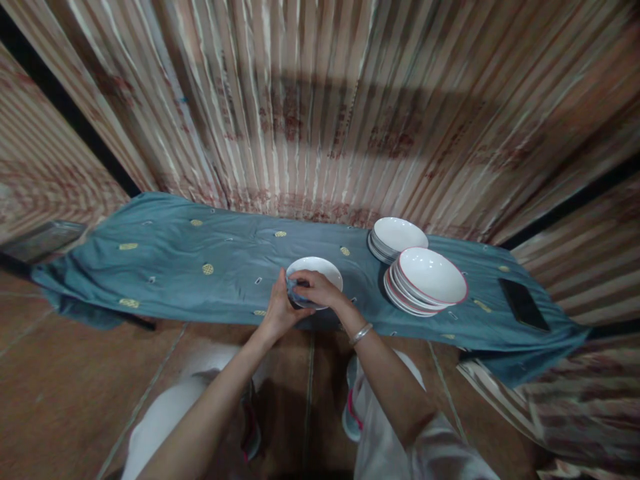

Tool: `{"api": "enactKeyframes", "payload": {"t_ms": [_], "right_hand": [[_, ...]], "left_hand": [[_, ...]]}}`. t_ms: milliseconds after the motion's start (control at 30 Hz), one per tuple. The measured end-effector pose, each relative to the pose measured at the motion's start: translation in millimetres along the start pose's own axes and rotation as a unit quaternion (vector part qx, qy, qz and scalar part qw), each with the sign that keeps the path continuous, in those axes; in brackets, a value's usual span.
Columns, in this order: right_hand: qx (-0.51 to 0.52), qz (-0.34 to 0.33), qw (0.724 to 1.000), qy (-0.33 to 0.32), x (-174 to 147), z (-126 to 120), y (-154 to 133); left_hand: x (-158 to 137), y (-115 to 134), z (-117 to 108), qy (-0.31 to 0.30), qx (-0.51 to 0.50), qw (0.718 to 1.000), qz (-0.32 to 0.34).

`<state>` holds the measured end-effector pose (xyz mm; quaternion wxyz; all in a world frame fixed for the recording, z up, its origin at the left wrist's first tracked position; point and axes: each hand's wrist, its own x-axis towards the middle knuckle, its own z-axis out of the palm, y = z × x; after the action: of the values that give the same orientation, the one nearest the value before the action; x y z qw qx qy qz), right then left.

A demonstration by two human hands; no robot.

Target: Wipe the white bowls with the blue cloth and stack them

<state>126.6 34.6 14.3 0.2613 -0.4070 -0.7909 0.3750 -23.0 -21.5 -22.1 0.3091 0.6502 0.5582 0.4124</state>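
A white shallow bowl (pixel 325 267) is at the front middle of the cloth-covered table. My left hand (pixel 281 308) grips its left and near rim, with the thumb along the near side. Inside the bowl, my right hand (pixel 320 289) is closed on a small bluish cloth (pixel 291 287) pressed near the left inner wall. The cloth is mostly hidden by the fingers. To the right stands a stack of white bowls with red rims (pixel 433 277). Behind that stack is another pile of white dishes (pixel 400 233).
A teal tablecloth (pixel 165 267) with yellow pineapple prints covers the narrow table. A flat black object (pixel 523 305), like a phone, lies at the right end. Pleated curtains (pixel 320 120) hang close behind, and dark poles (pixel 70 100) slant at both sides.
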Motion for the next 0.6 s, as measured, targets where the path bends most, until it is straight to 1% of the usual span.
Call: {"api": "enactKeyframes", "payload": {"t_ms": [67,133,200,233,333,400,467,600], "right_hand": [[-0.011,0.019,0.998,-0.061,-6,-9,-2],[-0.050,0.046,0.992,-0.109,-13,-19,-6],[-0.123,0.069,0.980,-0.138,-21,-26,-10],[-0.169,0.078,0.973,-0.140,-25,-29,-13],[-0.305,0.096,0.943,-0.098,-33,-28,-17],[-0.352,0.102,0.928,-0.065,-35,-24,-18],[-0.364,0.106,0.924,-0.046,-34,-18,-17],[-0.363,0.112,0.925,-0.017,-22,-11,-13]], "left_hand": [[0,1,0,0.000,-0.006,1.000,0.001],[1,3,0,0.001,-0.001,1.000,0.002],[1,5,0,0.003,0.012,1.000,0.005],[2,5,0,0.003,0.018,1.000,0.007],[3,5,1,0.007,0.021,1.000,0.013],[3,4,2,0.012,0.021,1.000,0.015],[4,4,2,0.011,0.025,1.000,0.011],[3,10,0,-0.003,0.034,0.999,-0.001]]}}
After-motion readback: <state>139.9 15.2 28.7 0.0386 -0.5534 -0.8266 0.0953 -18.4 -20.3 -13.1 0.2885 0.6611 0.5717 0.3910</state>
